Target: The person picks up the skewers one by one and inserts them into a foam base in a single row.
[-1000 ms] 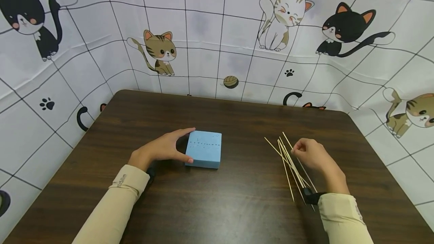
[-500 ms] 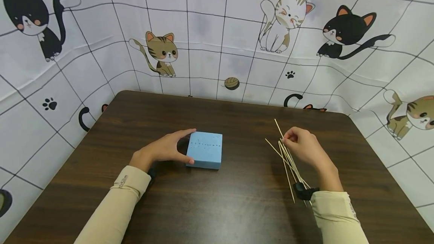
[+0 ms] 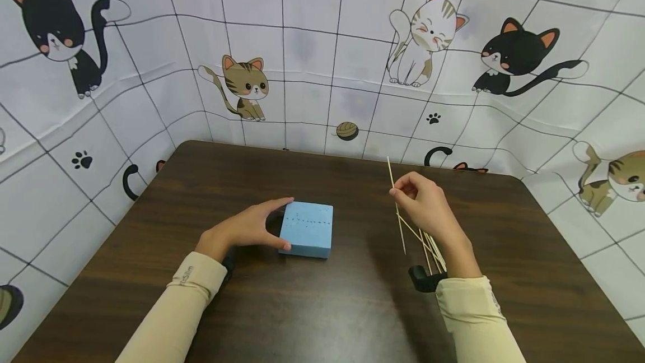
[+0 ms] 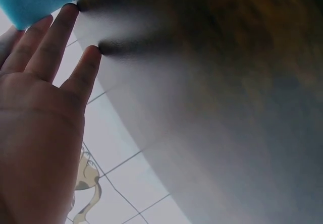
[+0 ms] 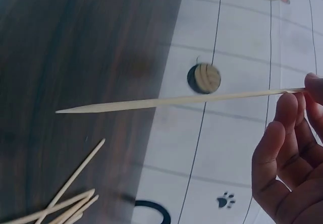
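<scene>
Shot from head, forward and down over tabletop [image 3: 347,318], and close up from the wrists along both hands [image 4: 40,118] [image 5: 295,171], sharing with head view blue block [image 4: 38,2] left, wooden skewer [image 5: 151,103] right.

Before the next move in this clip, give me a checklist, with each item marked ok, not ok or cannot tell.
1. Right hand pinches just one stick: ok.
2. Held stick's pointed end is free of the other sticks: ok.
3. Left hand touches the blue block with thumb and finger: ok.
4. Held stick is over the block: not ok, it's off to the right.
5. Block's dark dots are open holes: cannot tell.
</scene>
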Motion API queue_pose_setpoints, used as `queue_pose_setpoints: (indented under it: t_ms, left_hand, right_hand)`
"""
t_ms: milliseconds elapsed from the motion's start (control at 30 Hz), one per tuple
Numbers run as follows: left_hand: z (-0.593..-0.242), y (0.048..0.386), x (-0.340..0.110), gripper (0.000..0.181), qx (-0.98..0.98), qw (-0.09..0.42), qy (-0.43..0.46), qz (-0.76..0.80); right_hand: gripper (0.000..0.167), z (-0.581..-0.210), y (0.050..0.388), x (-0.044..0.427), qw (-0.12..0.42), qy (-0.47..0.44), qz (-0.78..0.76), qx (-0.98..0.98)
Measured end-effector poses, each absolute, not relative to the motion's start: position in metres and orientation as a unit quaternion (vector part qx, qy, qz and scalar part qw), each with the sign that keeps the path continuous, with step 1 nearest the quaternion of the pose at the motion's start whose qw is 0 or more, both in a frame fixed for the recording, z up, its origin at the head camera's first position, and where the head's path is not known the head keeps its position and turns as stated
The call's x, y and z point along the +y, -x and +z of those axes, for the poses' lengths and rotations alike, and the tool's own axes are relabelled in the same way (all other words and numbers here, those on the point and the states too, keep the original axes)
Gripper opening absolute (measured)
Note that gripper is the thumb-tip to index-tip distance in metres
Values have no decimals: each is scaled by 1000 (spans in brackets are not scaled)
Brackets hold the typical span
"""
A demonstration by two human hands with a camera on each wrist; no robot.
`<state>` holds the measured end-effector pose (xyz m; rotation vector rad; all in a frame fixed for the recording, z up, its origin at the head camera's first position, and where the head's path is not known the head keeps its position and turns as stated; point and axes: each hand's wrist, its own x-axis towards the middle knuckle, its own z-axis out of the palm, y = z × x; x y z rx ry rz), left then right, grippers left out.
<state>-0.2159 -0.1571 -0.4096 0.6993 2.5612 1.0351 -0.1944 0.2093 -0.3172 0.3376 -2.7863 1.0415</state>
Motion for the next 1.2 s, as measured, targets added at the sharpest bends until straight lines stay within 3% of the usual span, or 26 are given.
queue_pose_setpoints:
  t_ms: [533, 1200]
  left_hand:
    - [-414, 212, -160, 108, 891, 148, -233, 361]
    - [-407, 212, -157, 106, 884, 146, -236, 375]
  right_hand:
    - [10, -303, 198, 137, 136, -170, 447, -868]
    - [6, -309, 202, 76, 119, -246, 488, -829]
